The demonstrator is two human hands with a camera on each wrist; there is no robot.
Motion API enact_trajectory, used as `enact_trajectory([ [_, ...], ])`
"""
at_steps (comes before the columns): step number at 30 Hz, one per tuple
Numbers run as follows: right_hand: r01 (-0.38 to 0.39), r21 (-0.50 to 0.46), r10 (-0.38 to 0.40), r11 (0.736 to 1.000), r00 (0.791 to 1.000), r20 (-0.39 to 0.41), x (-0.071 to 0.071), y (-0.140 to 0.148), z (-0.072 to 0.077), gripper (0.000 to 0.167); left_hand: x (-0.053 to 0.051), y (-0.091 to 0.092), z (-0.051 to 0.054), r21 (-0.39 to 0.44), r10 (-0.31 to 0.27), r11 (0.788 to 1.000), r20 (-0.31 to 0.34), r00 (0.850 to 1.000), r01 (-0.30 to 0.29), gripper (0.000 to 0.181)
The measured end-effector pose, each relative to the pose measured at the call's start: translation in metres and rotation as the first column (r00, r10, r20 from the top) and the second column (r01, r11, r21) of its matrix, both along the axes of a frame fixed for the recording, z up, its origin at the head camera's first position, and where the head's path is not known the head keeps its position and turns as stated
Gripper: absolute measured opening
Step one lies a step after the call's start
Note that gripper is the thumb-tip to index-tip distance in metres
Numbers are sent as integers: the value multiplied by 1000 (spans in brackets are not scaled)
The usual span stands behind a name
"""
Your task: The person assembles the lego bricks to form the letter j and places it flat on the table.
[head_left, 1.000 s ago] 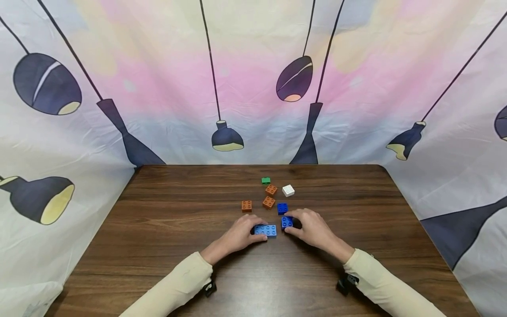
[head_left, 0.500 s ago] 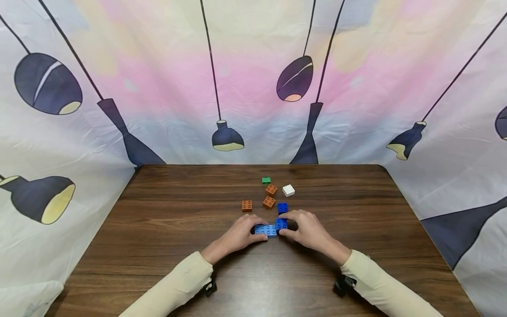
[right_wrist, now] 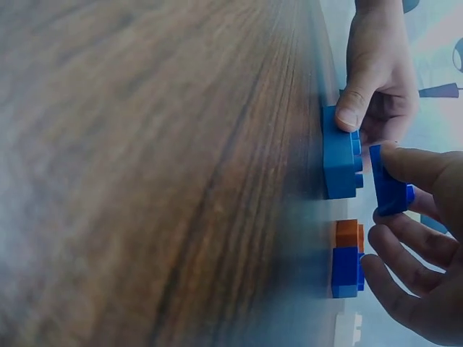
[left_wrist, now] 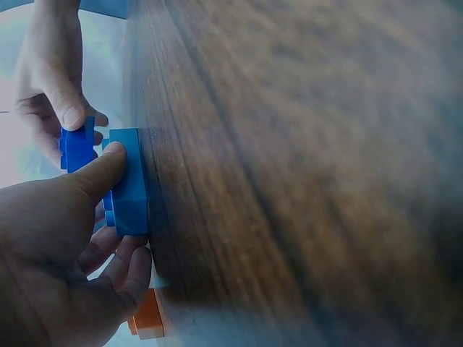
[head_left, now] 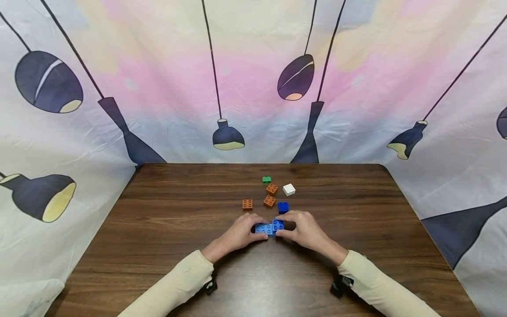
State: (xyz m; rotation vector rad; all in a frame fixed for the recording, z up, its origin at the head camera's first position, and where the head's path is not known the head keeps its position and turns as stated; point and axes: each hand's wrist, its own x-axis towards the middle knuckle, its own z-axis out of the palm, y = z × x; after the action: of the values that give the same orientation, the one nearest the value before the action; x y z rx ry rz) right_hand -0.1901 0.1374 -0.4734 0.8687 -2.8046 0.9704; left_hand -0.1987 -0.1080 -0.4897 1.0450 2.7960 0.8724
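A light blue building brick [head_left: 263, 229] lies studs up on the table, and my left hand [head_left: 239, 231] grips it between thumb and fingers at its left part. My right hand [head_left: 308, 230] pinches a dark blue square brick [head_left: 278, 225] by its two sides. From the head, this brick overlaps the right end of the light blue one. In the right wrist view the dark blue brick [right_wrist: 389, 189] is slightly tilted, with a small gap between it and the studs of the light blue brick [right_wrist: 340, 165].
Just beyond my right fingers lies another dark blue brick [head_left: 283, 207]. Orange bricks [head_left: 270, 201] are scattered behind the hands, one [head_left: 247, 204] further left. A white brick [head_left: 289, 189] and a green brick [head_left: 266, 179] lie further back on the wooden table [head_left: 178, 207].
My right hand has carried the dark blue brick leftward, from beside the light blue brick to above its right end. The left hand has kept its hold in place.
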Motion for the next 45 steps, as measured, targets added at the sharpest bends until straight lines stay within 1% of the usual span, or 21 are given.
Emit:
enact_trajectory([
  [6, 3, -37, -2, 999, 999, 39, -2, 0, -4, 39, -2, 0, -1, 3, -7, 1000, -3, 1000, 7, 36],
  [15, -3, -36, 5, 999, 999, 49, -4, -1, -8, 38, -1, -1, -1, 4, -7, 1000, -5, 1000, 7, 35],
  [27, -30, -22, 31, 999, 998, 54, -6, -2, -7, 38, -1, 0, -1, 10, -4, 1000, 9, 1000, 3, 35],
  [33, -23, -32, 24, 999, 998, 54, -6, -2, -8, 37, -1, 0, -1, 15, 1, 1000, 8, 1000, -1, 35],
  [39, -31, -22, 32, 999, 999, 30, -7, -3, -11, 37, 0, 0, -1, 12, 16, 1000, 7, 1000, -16, 35],
  [45, -30, -9, 31, 999, 998, 45, -9, -3, -11, 37, -1, 1, 0, 16, 11, 1000, 9, 1000, -11, 36],
])
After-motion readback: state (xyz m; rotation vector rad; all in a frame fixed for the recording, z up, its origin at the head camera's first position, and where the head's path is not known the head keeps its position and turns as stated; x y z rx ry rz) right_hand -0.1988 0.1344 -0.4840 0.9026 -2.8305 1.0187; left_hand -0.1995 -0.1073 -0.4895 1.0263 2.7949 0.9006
